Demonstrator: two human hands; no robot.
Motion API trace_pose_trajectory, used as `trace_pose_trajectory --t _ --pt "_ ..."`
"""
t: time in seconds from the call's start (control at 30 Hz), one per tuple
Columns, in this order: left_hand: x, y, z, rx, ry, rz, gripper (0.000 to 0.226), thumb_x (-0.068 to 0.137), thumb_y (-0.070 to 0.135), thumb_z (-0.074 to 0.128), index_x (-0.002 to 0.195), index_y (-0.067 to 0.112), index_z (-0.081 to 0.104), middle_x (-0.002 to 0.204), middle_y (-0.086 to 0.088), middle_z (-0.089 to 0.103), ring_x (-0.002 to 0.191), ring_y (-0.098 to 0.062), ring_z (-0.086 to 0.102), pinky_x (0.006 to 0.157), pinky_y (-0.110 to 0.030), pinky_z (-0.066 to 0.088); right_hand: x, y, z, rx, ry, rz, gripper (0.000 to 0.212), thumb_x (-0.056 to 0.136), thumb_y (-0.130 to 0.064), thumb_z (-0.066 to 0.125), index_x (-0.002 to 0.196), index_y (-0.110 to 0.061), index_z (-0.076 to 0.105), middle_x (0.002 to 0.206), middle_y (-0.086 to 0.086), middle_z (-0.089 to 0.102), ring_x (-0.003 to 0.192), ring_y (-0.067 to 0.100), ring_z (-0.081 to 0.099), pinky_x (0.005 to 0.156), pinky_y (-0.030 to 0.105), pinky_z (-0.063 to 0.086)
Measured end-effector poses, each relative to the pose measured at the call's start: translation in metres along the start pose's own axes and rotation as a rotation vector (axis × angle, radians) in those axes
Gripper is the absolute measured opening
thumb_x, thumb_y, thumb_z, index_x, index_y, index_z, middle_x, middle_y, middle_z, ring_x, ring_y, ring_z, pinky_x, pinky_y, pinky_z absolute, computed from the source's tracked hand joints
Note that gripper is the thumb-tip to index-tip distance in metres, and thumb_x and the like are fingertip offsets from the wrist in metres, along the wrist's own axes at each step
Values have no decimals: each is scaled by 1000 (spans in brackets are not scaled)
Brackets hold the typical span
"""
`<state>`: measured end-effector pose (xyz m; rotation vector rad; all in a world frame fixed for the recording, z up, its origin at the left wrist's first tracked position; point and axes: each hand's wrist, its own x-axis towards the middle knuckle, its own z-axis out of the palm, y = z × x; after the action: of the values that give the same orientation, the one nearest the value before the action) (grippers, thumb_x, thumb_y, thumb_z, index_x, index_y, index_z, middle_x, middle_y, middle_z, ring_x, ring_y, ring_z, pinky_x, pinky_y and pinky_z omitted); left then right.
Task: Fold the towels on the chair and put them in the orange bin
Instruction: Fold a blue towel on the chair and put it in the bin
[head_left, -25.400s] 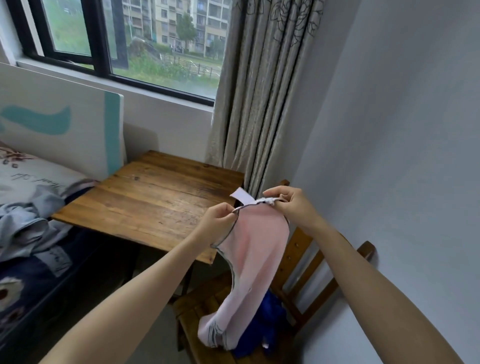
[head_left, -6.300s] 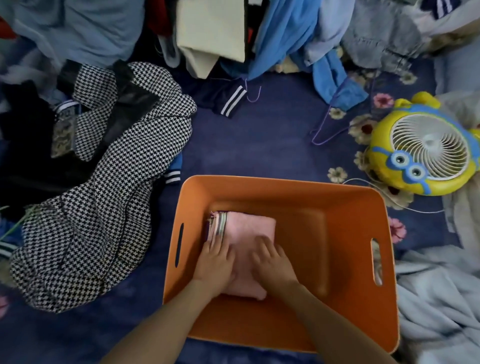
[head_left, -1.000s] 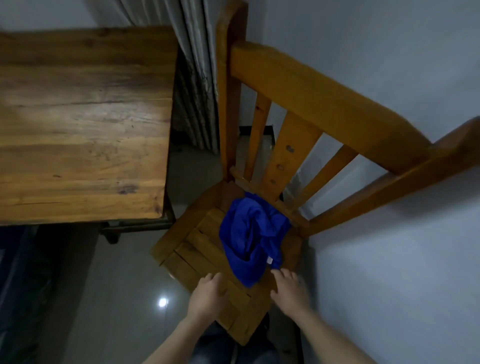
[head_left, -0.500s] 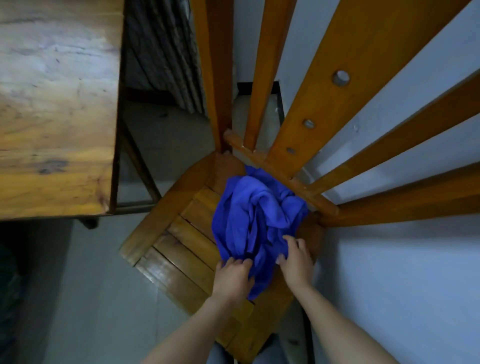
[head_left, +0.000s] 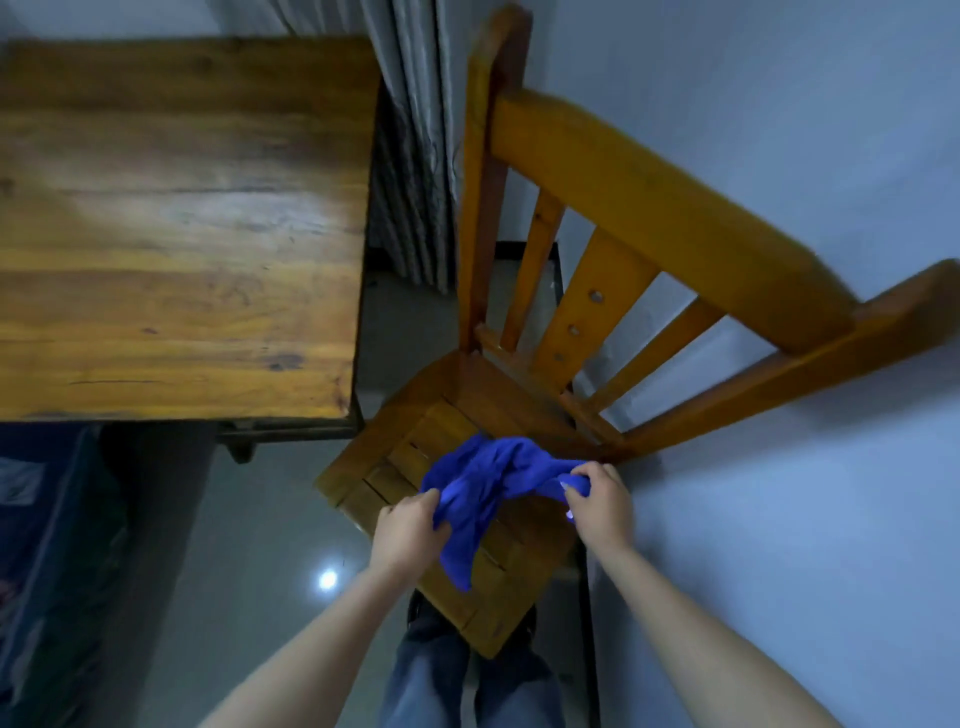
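Fingers of the left hand were curled into one end of the blue towel, thumb and fingertips pinching a bunch of cloth. The right hand gripped the other end the same way, knuckles up. Between the two grips the towel sagged in a crumpled band, with one loose tail hanging down over the slatted seat of the chair. Whether the bunched middle touched the seat or hung just clear of it I could not tell. The chair stood tight against the pale wall, with a wooden table just beside it on the left and a curtain behind. The orange bin was out of view. The likely trouble lay in the grips themselves (each looked like a fistful, not a corner): spreading the hands might give a twisted rope rather than a flat sheet, and the fold would come out lopsided. The hanging tail could also snag in a gap between slats, or drag on the floor once carried off.
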<state>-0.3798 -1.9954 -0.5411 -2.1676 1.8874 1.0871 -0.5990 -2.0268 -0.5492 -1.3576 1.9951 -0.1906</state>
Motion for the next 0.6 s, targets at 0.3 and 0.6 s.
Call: trace_pose_trajectory --t 0.3,0.6 --pt "-53 29 -119 -88 208 84 9 84 18 54 79 11 52 80 -4 59 82 -26 60 68 -37 44 -45 -117 -124 87 -88 -419 9 86 -5 54 92 -9 60 92 -2 52 90 13 52 77 23 39" --pt "-99 53 -195 -305 387 310 37 89 23 57 125 18 51 117 1 57 108 -13 54 90 -26 47 -110 -223 -225 172 -127 -774 30 80 4 55 74 -24 62 76 -5 62 70 1 57 67 19 45"
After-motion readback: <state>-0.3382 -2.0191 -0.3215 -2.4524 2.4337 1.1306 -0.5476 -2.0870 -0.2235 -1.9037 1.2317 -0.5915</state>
